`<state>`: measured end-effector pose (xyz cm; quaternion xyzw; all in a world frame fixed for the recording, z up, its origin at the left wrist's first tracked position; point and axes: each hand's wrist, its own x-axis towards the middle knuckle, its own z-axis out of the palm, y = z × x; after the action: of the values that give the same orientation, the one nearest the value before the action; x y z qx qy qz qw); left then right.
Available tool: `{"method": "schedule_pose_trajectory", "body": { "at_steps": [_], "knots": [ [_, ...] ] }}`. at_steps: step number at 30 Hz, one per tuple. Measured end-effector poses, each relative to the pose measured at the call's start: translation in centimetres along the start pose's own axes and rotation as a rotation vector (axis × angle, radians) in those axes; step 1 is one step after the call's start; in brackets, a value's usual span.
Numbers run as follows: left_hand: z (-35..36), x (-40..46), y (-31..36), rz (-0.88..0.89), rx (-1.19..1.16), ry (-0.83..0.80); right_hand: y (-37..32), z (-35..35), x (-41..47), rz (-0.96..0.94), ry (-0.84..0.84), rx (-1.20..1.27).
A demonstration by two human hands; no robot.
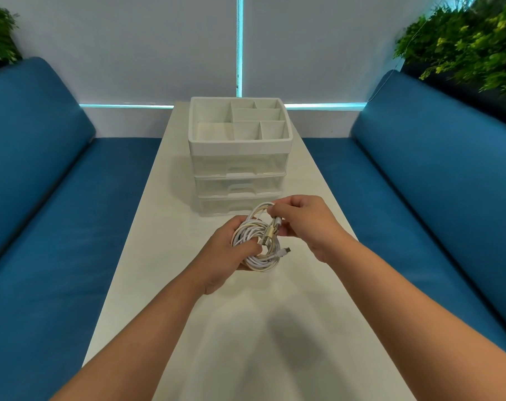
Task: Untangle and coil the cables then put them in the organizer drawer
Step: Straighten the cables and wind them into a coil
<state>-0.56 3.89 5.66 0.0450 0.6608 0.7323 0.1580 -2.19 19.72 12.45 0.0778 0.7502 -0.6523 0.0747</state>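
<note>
Two bare forearms reach forward over a long white desk [246, 328], meeting above its middle around a bundle of white cables [257, 241]. At left, the left hand [231, 253] cups the loosely looped bundle, fingers curled through and around the coils, holding it just above the desk. At right, the right hand [306, 224] pinches a strand at the top of the bundle between thumb and fingertips, with a connector plug [286, 250] jutting out from the bundle's lower right side. Just beyond the hands stands a white plastic organizer [239, 151], its top tray divided into open compartments and three translucent drawers stacked beneath, all pushed in. Blue upholstered benches [43, 198] flank the desk on both sides, with green foliage [471, 41] in the upper corners and a pale wall behind.
</note>
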Motion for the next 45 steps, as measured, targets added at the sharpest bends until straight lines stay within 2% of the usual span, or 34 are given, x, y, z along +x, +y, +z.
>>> {"method": "schedule_pose_trajectory", "body": {
  "at_steps": [13, 24, 32, 36, 45],
  "knots": [
    [0.2, -0.7, -0.1, 0.002, -0.038, -0.083, 0.6, 0.2, 0.5, -0.010, 0.094, 0.022],
    [1.3, -0.5, 0.3, 0.020, 0.000, 0.096, 1.5, 0.9, 0.3, -0.195, 0.179, -0.088],
    [1.9, -0.7, 0.4, -0.096, -0.124, 0.072, 2.6, 0.9, 0.0, -0.382, 0.274, -0.321],
    [2.4, -0.4, 0.1, -0.102, -0.143, 0.147, 3.0, 1.2, 0.0, -0.392, 0.285, -0.367],
    [2.6, -0.2, 0.7, -0.091, -0.280, 0.207, 4.1, 2.2, -0.7, -0.437, 0.313, -0.239]
  ]
}}
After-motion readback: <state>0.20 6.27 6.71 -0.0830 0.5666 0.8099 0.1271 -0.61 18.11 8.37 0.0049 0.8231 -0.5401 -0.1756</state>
